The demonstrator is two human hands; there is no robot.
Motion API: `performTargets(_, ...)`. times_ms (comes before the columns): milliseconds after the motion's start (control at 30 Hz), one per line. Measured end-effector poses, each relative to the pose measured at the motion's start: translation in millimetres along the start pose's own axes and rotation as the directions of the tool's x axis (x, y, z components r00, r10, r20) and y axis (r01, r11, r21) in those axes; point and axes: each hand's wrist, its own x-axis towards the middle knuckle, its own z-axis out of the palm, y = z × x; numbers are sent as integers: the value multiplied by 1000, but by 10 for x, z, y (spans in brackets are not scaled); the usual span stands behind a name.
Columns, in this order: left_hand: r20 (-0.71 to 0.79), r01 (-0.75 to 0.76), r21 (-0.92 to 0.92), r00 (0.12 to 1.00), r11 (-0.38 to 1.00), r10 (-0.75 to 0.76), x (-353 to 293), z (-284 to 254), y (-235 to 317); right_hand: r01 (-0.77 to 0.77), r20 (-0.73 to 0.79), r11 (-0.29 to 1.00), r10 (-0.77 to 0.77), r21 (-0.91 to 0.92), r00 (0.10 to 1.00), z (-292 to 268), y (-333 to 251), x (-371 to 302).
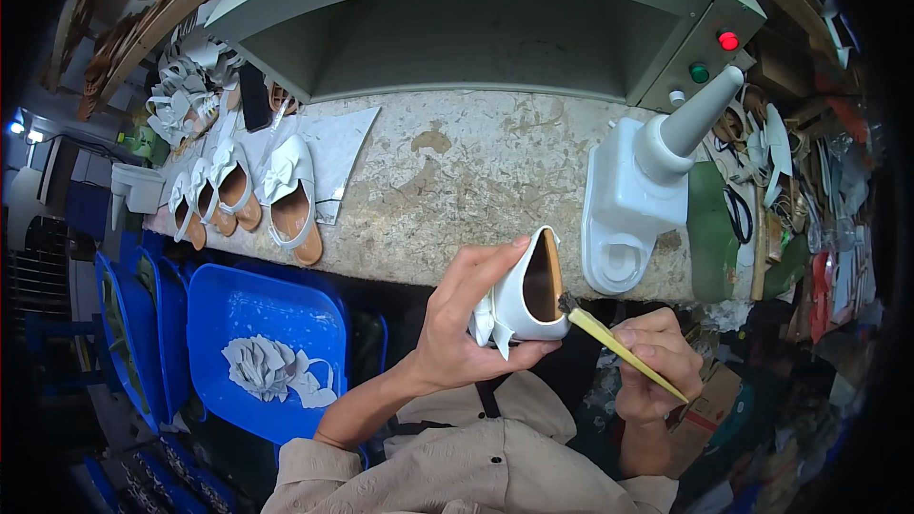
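In front of my body, my left hand is closed round a white shoe with a bow on its upper. The shoe's opening faces right and shows a tan insole edge and a dark inside. My right hand grips a yellow-handled brush, its dark bristles touching or nearly touching the shoe's lower edge. On the bench right of the shoe stands a white pot-like dispenser with a slanted cone on top. Several similar white bow sandals with tan soles stand in a row at the bench's left.
A grey metal box machine with an open front and lit red button stands at the back. Blue plastic trays sit below left, one holding white cut pieces. A dark phone lies at the back left. Clutter fills the right side.
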Motion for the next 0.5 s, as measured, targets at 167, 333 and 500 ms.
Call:
performTargets(167,3,49,-38,999,998,-48,-19,-22,6,39,20,999,-39,-7,999,-9,28,-57)
performTargets(333,13,56,-50,998,997,-56,-27,-47,13,-9,-43,1000,8,-22,999,-39,-33,-50)
performTargets(500,0,81,-70,997,994,-81,-55,-15,-12,84,72,991,-77,-102,994,90,-271,69)
